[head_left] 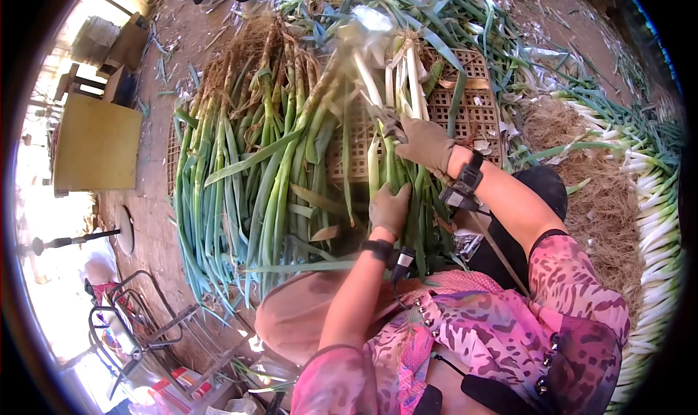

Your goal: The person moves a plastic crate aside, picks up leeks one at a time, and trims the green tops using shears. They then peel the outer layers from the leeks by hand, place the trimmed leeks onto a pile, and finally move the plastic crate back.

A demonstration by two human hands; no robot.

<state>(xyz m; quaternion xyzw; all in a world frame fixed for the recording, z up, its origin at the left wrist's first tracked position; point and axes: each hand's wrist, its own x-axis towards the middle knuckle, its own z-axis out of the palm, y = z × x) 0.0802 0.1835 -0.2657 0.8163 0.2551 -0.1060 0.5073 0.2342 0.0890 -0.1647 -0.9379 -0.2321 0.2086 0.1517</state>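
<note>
My left hand [389,210], in a brown work glove, is closed around the green part of a leek [391,169]. Higher up, my gloved right hand [425,144] has its fingers closed at the same leek's stalk, where the green turns pale. Whether those fingers pinch an outer leaf or the stalk itself, I cannot make out. Beside them lie several white leek shanks [414,80] with roots pointing away from me. To the left, a thick row of untrimmed leeks [273,149] with brown, earthy roots rests on a slatted plastic crate base [476,117].
Loose green leaves [443,15] are heaped at the far side. On the right, a long row of white-stemmed leeks [647,218] lies beside a pile of cut roots [585,204]. A yellow box [98,142] and a metal-framed cart [149,328] stand at left.
</note>
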